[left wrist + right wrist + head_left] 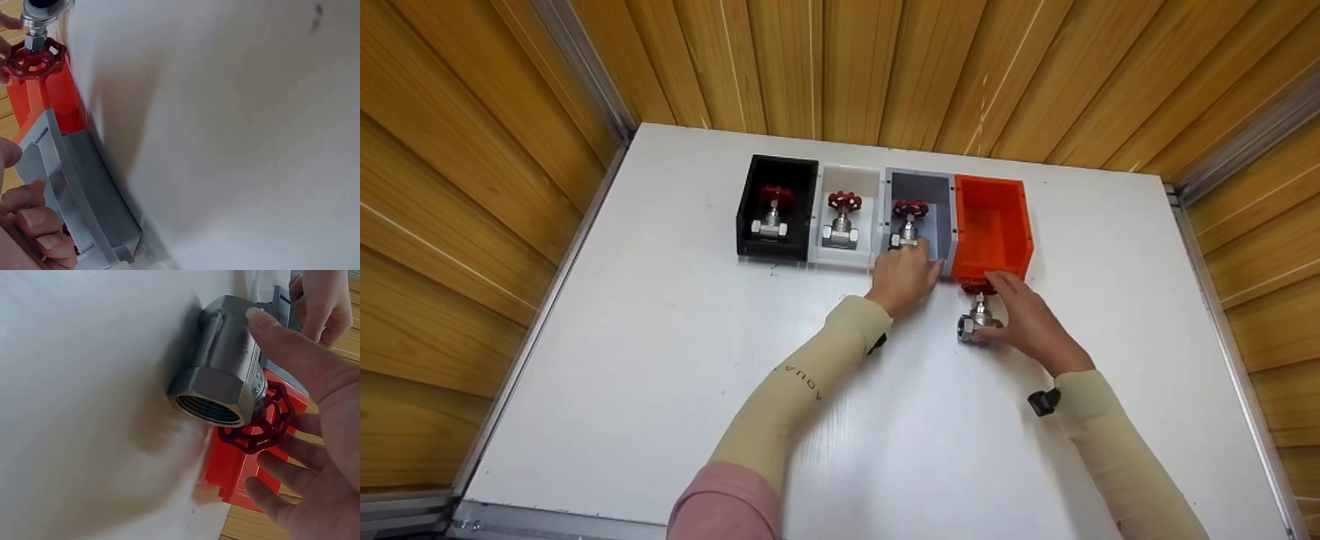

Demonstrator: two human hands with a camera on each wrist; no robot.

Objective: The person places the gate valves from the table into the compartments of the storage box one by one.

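In the right hand (pixel 1031 330) is a steel gate valve (pixel 979 319) with a red handwheel, in front of the orange bin. The right wrist view shows the thumb (pixel 281 340) against the valve's body and the fingers around its handwheel (pixel 264 424). The left hand (pixel 904 277) is over the front of the grey bin (pixel 922 187), its fingers (pixel 42 219) loosely curled and its thumb apart. Behind those fingers stands another gate valve (pixel 910 221), its lower right end hidden by the hand.
Left of the grey bin are a white bin (pixel 851 180) and a black bin (pixel 780 169), each holding a red-wheeled valve. The orange bin (pixel 994 217) adjoins the grey one on the right. All stand near the back edge of a white table (pixel 622 337), before wood-patterned walls.
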